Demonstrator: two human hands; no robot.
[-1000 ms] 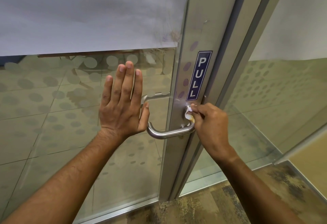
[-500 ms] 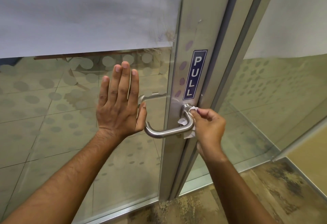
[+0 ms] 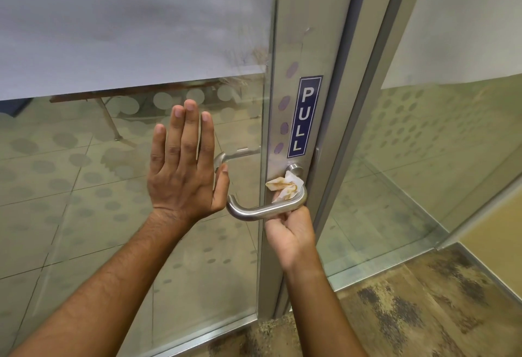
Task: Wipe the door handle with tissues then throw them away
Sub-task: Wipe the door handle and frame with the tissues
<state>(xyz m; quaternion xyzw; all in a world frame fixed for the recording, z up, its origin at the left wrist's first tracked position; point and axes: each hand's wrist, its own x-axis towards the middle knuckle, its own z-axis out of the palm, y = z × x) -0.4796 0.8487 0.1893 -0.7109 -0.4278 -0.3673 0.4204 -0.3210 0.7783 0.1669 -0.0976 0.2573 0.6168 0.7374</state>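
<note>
A brushed steel lever door handle (image 3: pixel 254 212) sticks out from the metal door frame, below a blue PULL sign (image 3: pixel 304 116). My right hand (image 3: pixel 291 232) reaches up from under the handle's right end and pinches a crumpled white tissue (image 3: pixel 285 186) with brown stains, which lies behind the handle near its round base. My left hand (image 3: pixel 183 164) presses flat on the glass door pane (image 3: pixel 113 187) just left of the handle, fingers straight and together.
The door's metal stile (image 3: pixel 308 32) runs up the middle, with a second glass panel (image 3: pixel 423 159) to the right. Frosted film covers the upper glass. Brown patterned carpet (image 3: pixel 409 314) lies at the lower right, and a tiled floor shows through the glass.
My right hand has dropped from above the handle's base to beneath the lever, carrying the tissue behind the handle; its stained side now shows. My left hand stays flat on the glass.
</note>
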